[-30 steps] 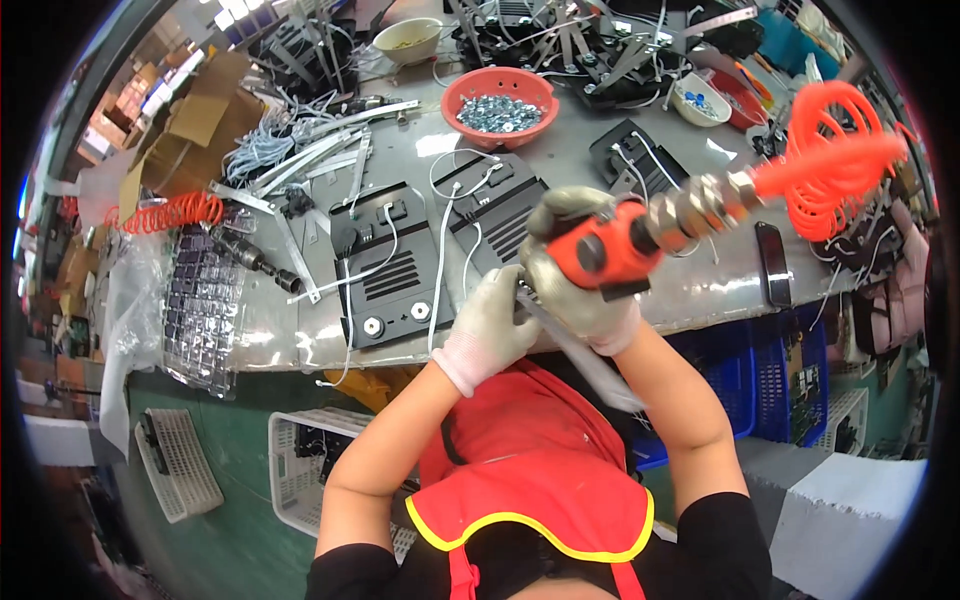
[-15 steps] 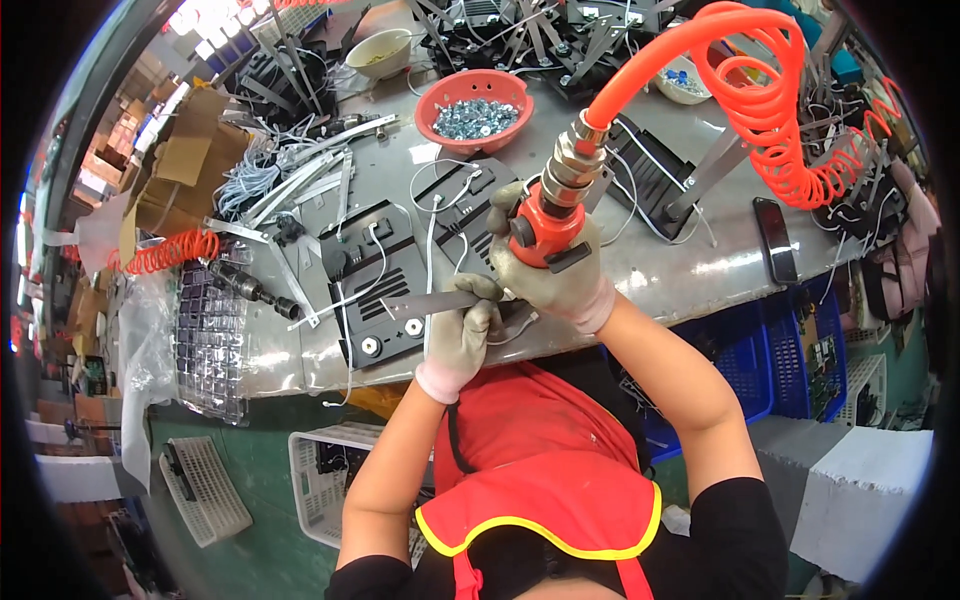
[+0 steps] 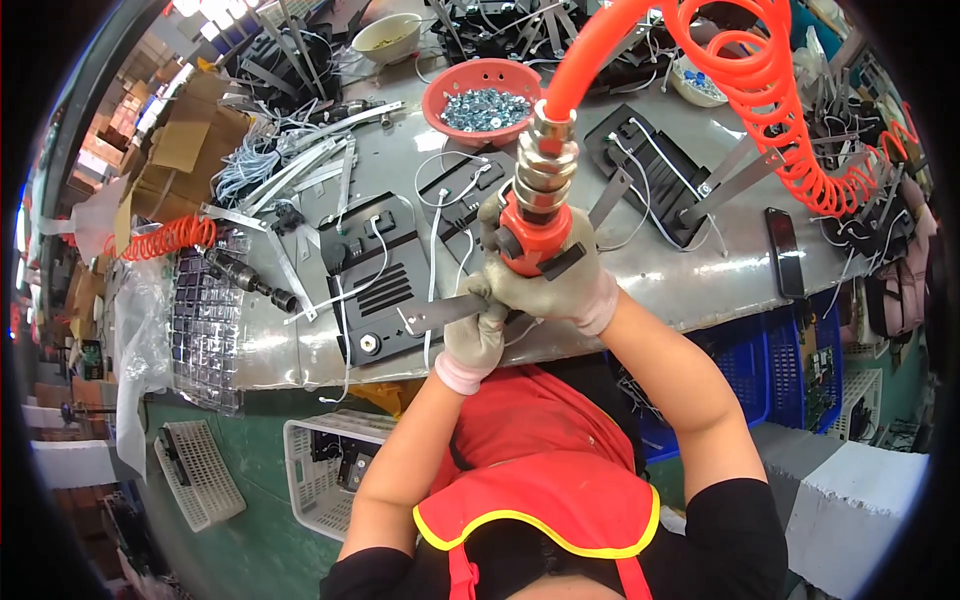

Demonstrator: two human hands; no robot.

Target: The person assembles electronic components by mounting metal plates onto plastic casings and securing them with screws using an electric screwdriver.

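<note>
My right hand (image 3: 562,290), gloved, is closed around a red air screwdriver (image 3: 535,232) with metal fittings on top. Its working end is hidden below my hands. Right beside it, touching or nearly so, my gloved left hand (image 3: 474,335) is closed on a flat metal strip (image 3: 440,313) whose free end points left. Under the strip lies a black slotted panel (image 3: 383,290) with a white cable and a round silver fastener (image 3: 369,344). A second black panel (image 3: 462,190) is partly covered by my hands and the tool.
An orange coiled hose (image 3: 790,150) runs from the tool to the right. Behind stands a red bowl (image 3: 440,88) of screws. Another black panel (image 3: 640,170) with an upright strip and a phone (image 3: 784,252) lie right. A second driver (image 3: 250,280) and metal strips (image 3: 290,190) lie left.
The air screwdriver's top has swung left, and the hose with it. My left hand has shifted slightly right, closer to my right hand, with the strip still in it.
</note>
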